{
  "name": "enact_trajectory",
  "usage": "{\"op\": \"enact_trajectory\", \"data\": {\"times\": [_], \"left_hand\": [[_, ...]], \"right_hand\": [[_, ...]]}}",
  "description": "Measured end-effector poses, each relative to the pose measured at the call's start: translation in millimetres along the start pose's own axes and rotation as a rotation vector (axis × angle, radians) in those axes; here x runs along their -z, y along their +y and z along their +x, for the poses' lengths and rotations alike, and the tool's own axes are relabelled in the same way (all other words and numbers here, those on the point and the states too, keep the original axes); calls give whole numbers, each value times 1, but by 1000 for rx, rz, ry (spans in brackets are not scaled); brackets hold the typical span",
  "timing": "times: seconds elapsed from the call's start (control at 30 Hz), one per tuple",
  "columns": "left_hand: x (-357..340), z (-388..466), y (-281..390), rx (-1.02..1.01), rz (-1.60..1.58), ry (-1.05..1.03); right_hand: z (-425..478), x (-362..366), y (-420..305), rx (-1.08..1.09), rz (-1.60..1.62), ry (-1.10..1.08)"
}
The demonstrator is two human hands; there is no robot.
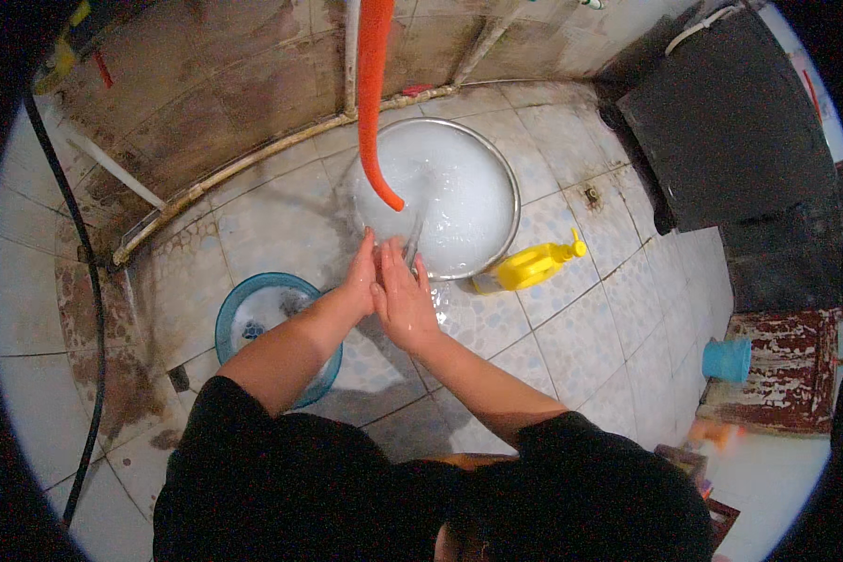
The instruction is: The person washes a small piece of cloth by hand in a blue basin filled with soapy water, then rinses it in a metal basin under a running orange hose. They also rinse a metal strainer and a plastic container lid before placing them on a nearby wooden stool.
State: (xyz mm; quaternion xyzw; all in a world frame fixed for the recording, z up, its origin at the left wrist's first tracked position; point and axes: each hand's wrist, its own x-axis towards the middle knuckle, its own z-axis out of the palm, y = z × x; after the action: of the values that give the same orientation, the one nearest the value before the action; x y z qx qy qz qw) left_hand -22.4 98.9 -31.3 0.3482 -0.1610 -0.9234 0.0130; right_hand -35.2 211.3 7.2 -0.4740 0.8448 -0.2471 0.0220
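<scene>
Water runs from an orange hose [374, 105] over my hands, which are together at the near left rim of a round metal basin [517, 204]. My left hand [360, 277] has its fingers extended and holds nothing that shows. Palm side down, my right hand [402, 298] lies close against it, wet, with fingers spread a little. Whitish, sudsy water fills the basin. To the left, partly behind my forearm, a blue plastic basin [223, 323] holds foamy water and something dark. A yellow pump bottle [534, 267] leans or lies by the metal basin's right side.
A pipe [274, 151] follows the foot of the stained tiled wall. A black hose [88, 260] hangs at the left. On the right stand a dark appliance-like box [730, 126] and a blue cup [727, 360] by a worn reddish wooden surface [790, 372]. The tiled floor [576, 330] is partly wet.
</scene>
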Motion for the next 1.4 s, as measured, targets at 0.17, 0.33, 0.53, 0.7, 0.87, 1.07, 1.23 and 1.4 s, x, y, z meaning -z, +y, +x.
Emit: {"op": "enact_trajectory", "data": {"times": [0.17, 0.33, 0.53, 0.7, 0.87, 1.07, 1.23, 1.4], "left_hand": [[4, 5, -4, -62, 70, -164], [3, 21, -14, -177, 97, -137], [16, 29, -16, -22, 62, -108], [11, 14, -10, -239, 582, 13], [3, -10, -22, -376, 814, 50], [-9, -33, -49, -499, 992, -17], [9, -43, -50, -263, 997, -45], [50, -39, -61, 34, 904, -134]], "right_hand": [[54, -32, 57, -273, -2, 20], [70, -35, 57, -325, -255, 103], [-8, 7, -3, -225, -13, -21], [-34, 48, -7, -280, 268, -179], [8, 5, 46, -642, 797, 221], [75, -34, 142, -1109, 1892, 264], [78, -15, 129, -1283, 2039, 447], [63, 18, 106, -1235, 1779, 690]]}}
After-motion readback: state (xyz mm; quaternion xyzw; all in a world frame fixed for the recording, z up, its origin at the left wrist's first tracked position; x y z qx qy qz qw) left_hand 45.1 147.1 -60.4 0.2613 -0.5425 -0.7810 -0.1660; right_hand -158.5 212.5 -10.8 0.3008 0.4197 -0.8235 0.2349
